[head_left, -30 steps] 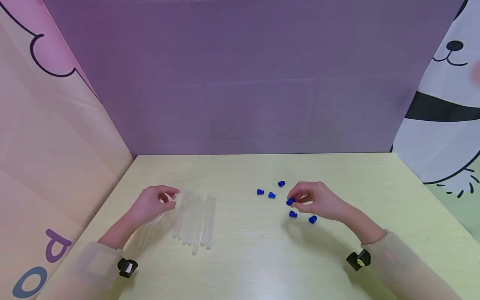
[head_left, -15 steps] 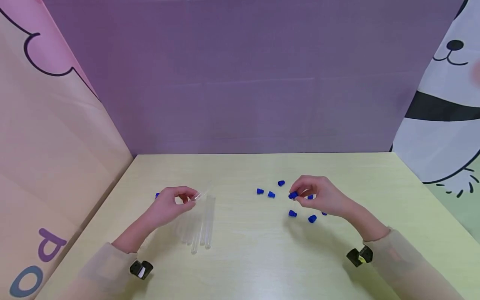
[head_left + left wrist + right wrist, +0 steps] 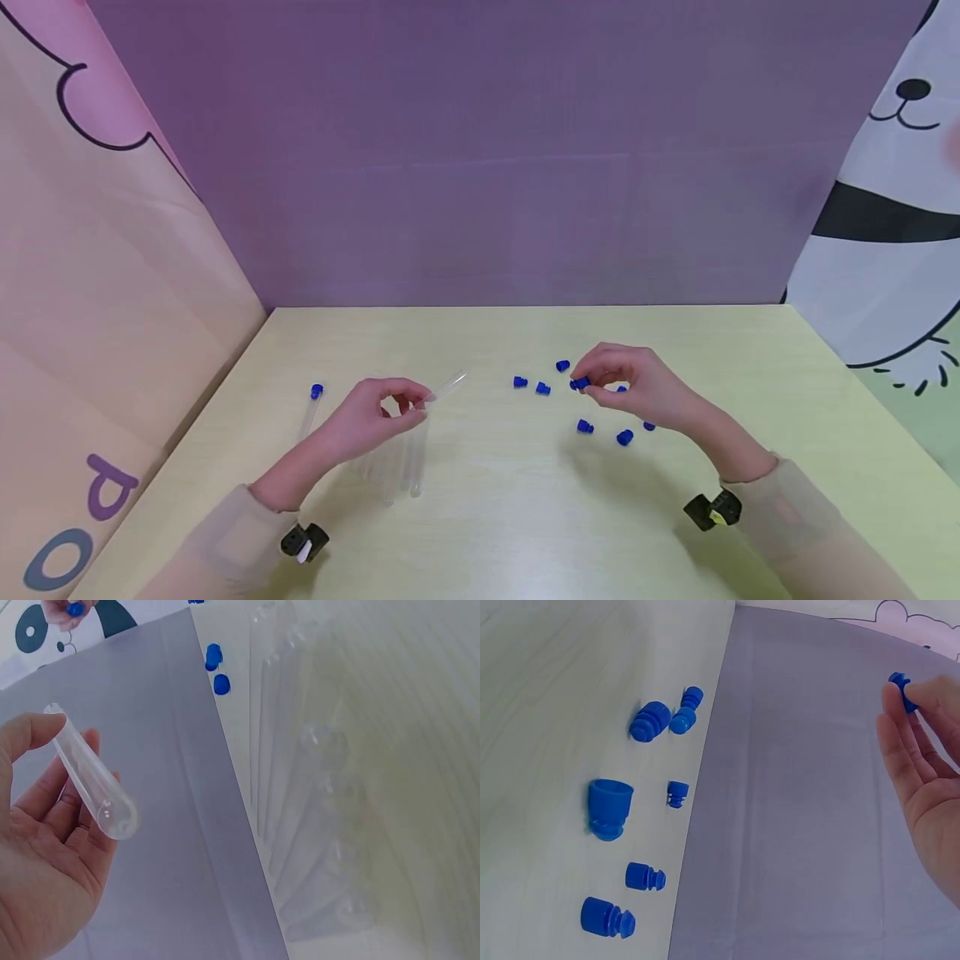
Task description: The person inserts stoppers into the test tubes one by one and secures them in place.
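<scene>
My left hand pinches a clear test tube between thumb and fingers, raised over the table; in the head view the tube slants up to the right. Beneath that hand lies a row of clear test tubes, partly hidden by it in the head view. My right hand pinches a blue stopper between thumb and fingertips, held above the table. Around and below it, several loose blue stoppers lie on the table, ribbed at their narrow ends.
To the left of my left hand, a test tube with a blue stopper in its end lies on the pale wooden table. A purple cloth rises behind the table's far edge, with printed cloths at both sides.
My left hand has moved right and brought the test tube up off the row, uncovering the stoppered tube at left. My right hand has risen slightly with the blue stopper.
</scene>
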A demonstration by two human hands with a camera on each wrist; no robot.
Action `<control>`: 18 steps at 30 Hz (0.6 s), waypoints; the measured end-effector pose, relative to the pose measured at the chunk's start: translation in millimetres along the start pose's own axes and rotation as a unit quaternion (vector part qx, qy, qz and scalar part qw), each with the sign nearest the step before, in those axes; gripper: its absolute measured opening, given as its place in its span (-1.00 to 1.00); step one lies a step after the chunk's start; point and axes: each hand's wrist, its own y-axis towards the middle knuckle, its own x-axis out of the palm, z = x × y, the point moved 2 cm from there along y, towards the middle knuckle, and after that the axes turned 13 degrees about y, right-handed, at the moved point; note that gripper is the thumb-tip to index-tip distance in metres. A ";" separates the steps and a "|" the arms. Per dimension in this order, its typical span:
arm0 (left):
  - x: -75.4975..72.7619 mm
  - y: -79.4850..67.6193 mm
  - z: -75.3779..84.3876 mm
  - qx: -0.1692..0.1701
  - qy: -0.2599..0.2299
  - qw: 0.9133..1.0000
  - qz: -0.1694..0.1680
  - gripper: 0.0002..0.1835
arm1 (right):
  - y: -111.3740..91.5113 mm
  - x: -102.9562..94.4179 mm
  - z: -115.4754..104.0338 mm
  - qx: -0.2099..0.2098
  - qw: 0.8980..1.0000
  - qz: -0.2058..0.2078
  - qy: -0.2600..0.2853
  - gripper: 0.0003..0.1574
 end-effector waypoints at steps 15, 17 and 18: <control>14.5 8.2 16.0 0.057 -0.017 0.998 -0.033 -0.79 | 8.7 5.0 -4.1 0.034 0.998 0.047 -0.020 -0.71; 16.4 9.5 18.2 0.066 -0.019 0.997 -0.036 -0.78 | 10.0 6.5 -4.1 0.041 0.998 0.050 -0.017 -0.71; 17.2 10.1 19.7 0.067 -0.020 0.997 -0.038 -0.79 | 10.6 7.3 -3.9 0.046 0.998 0.051 -0.016 -0.71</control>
